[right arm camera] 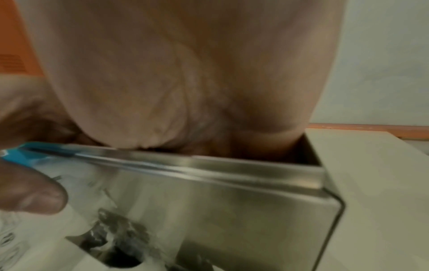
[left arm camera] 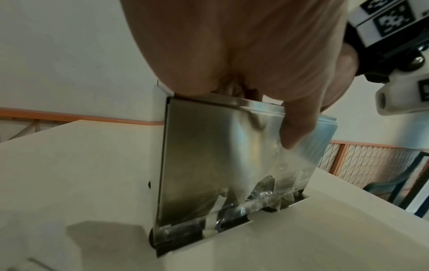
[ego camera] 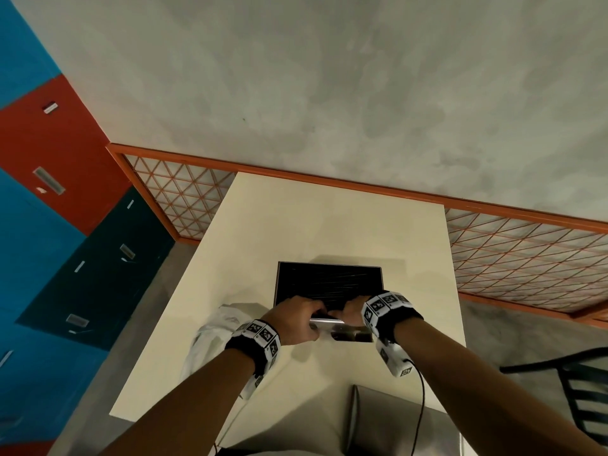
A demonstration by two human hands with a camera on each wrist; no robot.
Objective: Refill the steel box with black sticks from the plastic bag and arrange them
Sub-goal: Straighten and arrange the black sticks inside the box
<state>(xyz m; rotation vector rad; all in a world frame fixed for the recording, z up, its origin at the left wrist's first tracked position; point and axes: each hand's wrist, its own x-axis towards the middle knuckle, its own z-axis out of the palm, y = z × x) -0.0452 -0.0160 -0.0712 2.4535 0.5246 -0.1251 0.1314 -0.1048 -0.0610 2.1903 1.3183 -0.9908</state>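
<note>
A cream table (ego camera: 329,225) is pushed against an orange-framed lattice rail (ego camera: 526,258) below a grey wall. A crumpled plastic bag (ego camera: 210,337) lies near the table's left edge, just left of the left wrist. A grey steel panel (ego camera: 394,419) stands at the near edge, and a dark chair (ego camera: 585,399) is seen off the right edge.

The steel box (ego camera: 329,284) is set at the middle of the table, slightly nearer the near edge, its opening facing up and its longer side running left to right. It is filled with black sticks (ego camera: 329,278) laid mostly along that long axis, a few lying slightly askew. Its walls are polished and mirror-like, with a folded rim; reflections are seen on its near wall in both wrist views.

The near rim is grasped by both hands: the left hand (ego camera: 292,320) with fingers curled inside and thumb on the outer wall, the right hand (ego camera: 353,312) with fingers hooked over the rim into the box
</note>
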